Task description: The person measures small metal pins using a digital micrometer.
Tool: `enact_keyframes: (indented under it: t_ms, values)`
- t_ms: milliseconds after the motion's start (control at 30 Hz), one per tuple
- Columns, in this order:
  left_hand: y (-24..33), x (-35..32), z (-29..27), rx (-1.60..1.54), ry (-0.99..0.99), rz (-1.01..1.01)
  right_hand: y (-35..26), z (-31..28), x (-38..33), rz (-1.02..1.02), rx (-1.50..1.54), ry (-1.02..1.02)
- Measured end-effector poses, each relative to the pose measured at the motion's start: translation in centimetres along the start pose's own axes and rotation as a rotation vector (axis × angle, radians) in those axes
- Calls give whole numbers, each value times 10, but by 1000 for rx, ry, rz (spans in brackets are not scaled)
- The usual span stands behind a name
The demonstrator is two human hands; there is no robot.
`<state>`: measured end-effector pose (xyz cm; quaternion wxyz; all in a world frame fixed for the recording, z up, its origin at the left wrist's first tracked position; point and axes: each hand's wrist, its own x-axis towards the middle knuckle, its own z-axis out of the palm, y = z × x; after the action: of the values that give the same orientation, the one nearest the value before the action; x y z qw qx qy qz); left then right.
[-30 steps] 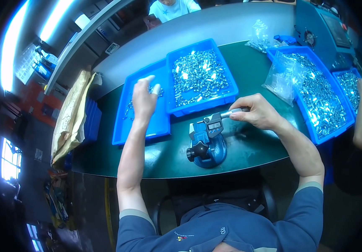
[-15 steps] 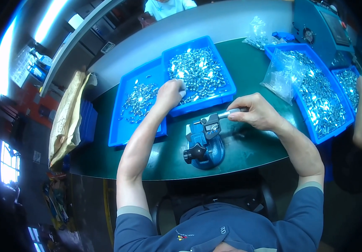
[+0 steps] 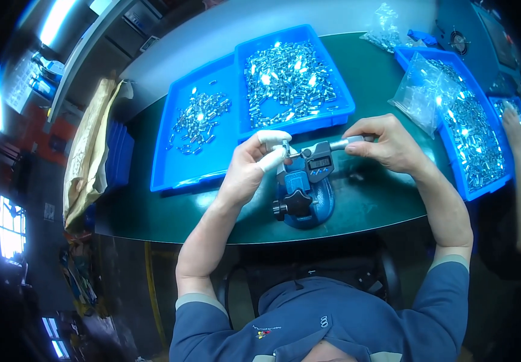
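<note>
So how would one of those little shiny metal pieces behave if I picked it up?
The metal pieces are likely stiff, judging by their hard metallic gleam. They may roll, since they look short and cylindrical. They're probably light too: the left hand seems to pinch one alone.

At left, brown paper (image 3: pixel 87 160) beside stacked blue bins (image 3: pixel 117 155). Upper left, a lit strip light (image 3: pixel 57 22); upper right, a teal machine (image 3: pixel 473 33).
</note>
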<state>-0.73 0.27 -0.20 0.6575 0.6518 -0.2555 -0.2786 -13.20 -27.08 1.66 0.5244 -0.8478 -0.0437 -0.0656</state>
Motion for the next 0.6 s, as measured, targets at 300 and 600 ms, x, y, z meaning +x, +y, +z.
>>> enact_keyframes:
  t_ms: [300,600]
  values:
    - [-3,-2,1,-35,-6,-15,4,0,-2,-3,-17,7]
    - [-9,-1,1,-64,7,5,5,1,0,12,-30,7]
